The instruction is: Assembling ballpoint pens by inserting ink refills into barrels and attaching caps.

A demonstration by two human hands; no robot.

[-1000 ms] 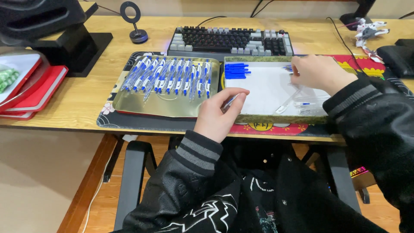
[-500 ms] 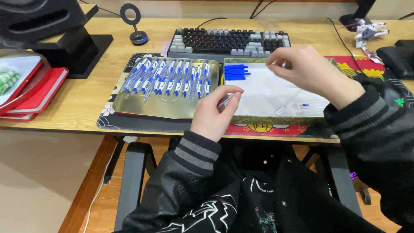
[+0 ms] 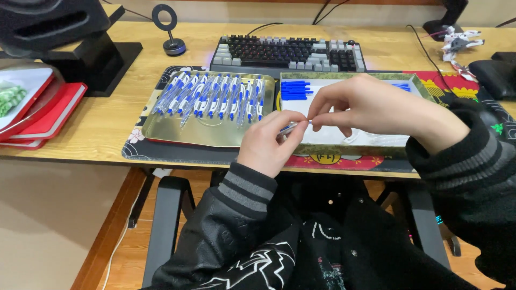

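Note:
My left hand (image 3: 267, 148) grips a clear pen barrel (image 3: 290, 128) over the near edge of the right tray (image 3: 344, 150). My right hand (image 3: 376, 107) has come to it and pinches at the barrel's end with thumb and forefinger; what it holds there is too small to tell. The right tray has a white lining and holds a bunch of blue pen caps (image 3: 295, 89) at its far left. The gold left tray (image 3: 209, 137) carries a row of several finished blue-and-clear pens (image 3: 212, 96).
A keyboard (image 3: 287, 52) lies behind the trays on a patterned desk mat. Red trays (image 3: 48, 115) are stacked at the left, next to a black stand (image 3: 80, 45). A small toy figure (image 3: 457, 40) and cables sit at the far right.
My right hand moved from the right side of the lined tray leftward and down to meet my left hand at the pen barrel. My left hand stayed at the tray's near edge.

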